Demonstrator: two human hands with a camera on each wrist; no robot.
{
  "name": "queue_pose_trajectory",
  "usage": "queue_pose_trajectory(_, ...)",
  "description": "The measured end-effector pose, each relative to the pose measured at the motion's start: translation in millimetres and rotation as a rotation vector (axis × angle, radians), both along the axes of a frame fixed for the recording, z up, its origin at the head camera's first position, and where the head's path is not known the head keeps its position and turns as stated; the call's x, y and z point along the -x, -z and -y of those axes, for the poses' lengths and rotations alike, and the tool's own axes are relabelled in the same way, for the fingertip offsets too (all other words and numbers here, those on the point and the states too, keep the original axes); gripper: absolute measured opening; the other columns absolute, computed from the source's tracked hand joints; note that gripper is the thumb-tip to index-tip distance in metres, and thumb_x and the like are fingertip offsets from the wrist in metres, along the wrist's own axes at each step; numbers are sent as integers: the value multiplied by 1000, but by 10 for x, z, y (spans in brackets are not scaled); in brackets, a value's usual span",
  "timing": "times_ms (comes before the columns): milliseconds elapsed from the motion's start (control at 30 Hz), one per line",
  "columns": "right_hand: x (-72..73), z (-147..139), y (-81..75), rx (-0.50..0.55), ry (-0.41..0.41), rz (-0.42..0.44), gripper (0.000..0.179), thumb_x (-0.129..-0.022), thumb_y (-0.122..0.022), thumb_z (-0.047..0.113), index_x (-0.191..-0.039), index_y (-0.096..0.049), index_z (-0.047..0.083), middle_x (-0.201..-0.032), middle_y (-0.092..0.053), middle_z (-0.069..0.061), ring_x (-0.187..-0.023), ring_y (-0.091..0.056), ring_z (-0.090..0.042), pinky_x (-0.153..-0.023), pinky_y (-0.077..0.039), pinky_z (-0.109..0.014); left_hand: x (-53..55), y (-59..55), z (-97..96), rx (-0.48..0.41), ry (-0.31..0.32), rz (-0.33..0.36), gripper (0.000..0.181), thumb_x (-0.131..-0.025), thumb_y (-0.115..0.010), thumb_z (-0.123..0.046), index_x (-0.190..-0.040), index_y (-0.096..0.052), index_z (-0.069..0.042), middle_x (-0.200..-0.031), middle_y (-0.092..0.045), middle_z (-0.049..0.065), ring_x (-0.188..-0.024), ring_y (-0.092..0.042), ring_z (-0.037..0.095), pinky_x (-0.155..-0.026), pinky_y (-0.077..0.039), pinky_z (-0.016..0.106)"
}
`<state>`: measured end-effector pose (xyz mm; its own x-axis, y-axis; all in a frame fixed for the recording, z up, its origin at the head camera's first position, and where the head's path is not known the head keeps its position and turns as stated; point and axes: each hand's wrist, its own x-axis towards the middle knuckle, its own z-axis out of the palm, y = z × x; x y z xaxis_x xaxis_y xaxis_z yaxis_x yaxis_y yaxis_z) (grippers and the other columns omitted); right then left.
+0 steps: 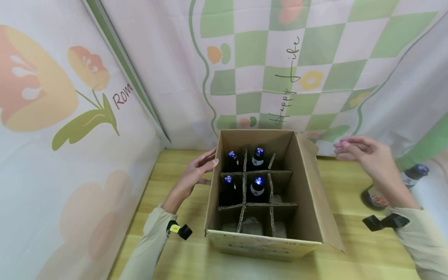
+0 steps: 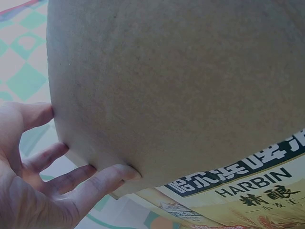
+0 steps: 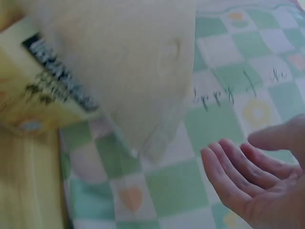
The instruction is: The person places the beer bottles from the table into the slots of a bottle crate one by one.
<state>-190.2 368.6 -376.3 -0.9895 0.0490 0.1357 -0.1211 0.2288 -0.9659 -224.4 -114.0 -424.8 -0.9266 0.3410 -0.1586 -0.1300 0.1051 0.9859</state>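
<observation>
An open cardboard box (image 1: 252, 245) stands on the table, printed HARBIN on its side. Cardboard dividers (image 1: 257, 204) split its inside into compartments. Several dark bottles with blue caps (image 1: 259, 181) stand upright in its back and middle rows, toward the left. My left hand (image 1: 196, 171) is at the box's left side, fingertips touching the edge of the outward-folded flap (image 2: 167, 86). My right hand (image 1: 371, 155) is raised to the right of the box, apart from it, fingers loosely bent and holding nothing. Another blue-capped bottle (image 1: 378, 199) is partly hidden behind my right forearm.
The box's right flap (image 1: 323, 202) is folded outward above the wooden table (image 1: 350, 182). Behind the box hangs a green-and-white checkered cloth (image 1: 252, 46). A white flower-printed cloth (image 1: 87, 155) borders the table on the left.
</observation>
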Motion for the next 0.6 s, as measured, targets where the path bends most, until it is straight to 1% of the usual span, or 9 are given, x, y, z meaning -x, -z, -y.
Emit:
queue_pose_trajectory(33,-22,-55,13,20,33,-4,20,-104,-66,14,-124,-68,12,-105,-79,12,-88,-76,-4,-79,-60,-16,-1,-1,3,1,-1,-1,62,-103,-65,-41,-161,-43,-33,-165,-43,5,-145,-48,35,-92,-62,50)
queue_pose_trajectory(100,-55,-164,53,155,76,-28,16,-102,-67,8,-117,-71,12,-101,-80,9,-83,-77,-5,-76,-60,-16,-9,-8,3,1,-8,0,61,-103,-66,-41,-160,-44,-34,-164,-44,4,-144,-49,35,-92,-62,49)
queue_pose_trajectory(167,-93,-259,83,236,126,-32,14,-102,-67,6,-113,-73,13,-98,-80,9,-80,-77,-5,-74,-60,-15,-11,-9,2,-1,-12,0,61,-103,-66,-40,-159,-45,-33,-163,-45,5,-143,-50,35,-91,-63,48)
queue_pose_trajectory(333,-168,-479,177,308,261,-43,13,-101,-67,5,-109,-73,12,-94,-79,11,-79,-76,-2,-71,-59,-13,-12,-16,-2,-4,-9,0,61,-103,-65,-39,-160,-44,-32,-164,-44,6,-143,-50,36,-91,-63,48)
queue_pose_trajectory(400,-170,-578,219,252,354,-39,13,-102,-66,7,-110,-74,14,-93,-78,16,-78,-74,2,-71,-57,-9,-9,-15,0,-4,-6,-2,62,-103,-65,-39,-161,-43,-31,-164,-43,7,-144,-49,36,-91,-63,48)
queue_pose_trajectory(467,-156,-675,258,172,476,-21,14,-103,-65,10,-111,-73,18,-93,-75,22,-81,-69,7,-74,-54,-5,-8,-16,5,-2,-4,-6,63,-104,-65,-39,-161,-42,-31,-165,-42,8,-145,-48,37,-91,-62,49)
queue_pose_trajectory(500,-150,-722,278,105,543,2,15,-105,-64,13,-113,-73,21,-93,-72,26,-84,-66,10,-77,-51,-2,-9,-17,9,-3,-2,-10,63,-104,-65,-39,-162,-41,-30,-165,-42,8,-145,-47,37,-92,-62,49)
queue_pose_trajectory(533,-144,-764,295,12,611,26,17,-106,-61,17,-117,-72,25,-95,-67,31,-86,-61,13,-85,-48,-2,-8,-18,10,-4,0,-11,63,-104,-65,-39,-162,-41,-30,-165,-42,8,-145,-47,37,-92,-62,49)
queue_pose_trajectory(600,-143,-845,331,-148,716,85,22,-108,-56,25,-124,-68,34,-98,-56,36,-95,-51,13,-98,-43,-7,-7,-19,13,-6,0,-9,63,-103,-65,-39,-161,-42,-31,-165,-43,7,-144,-48,37,-91,-63,49)
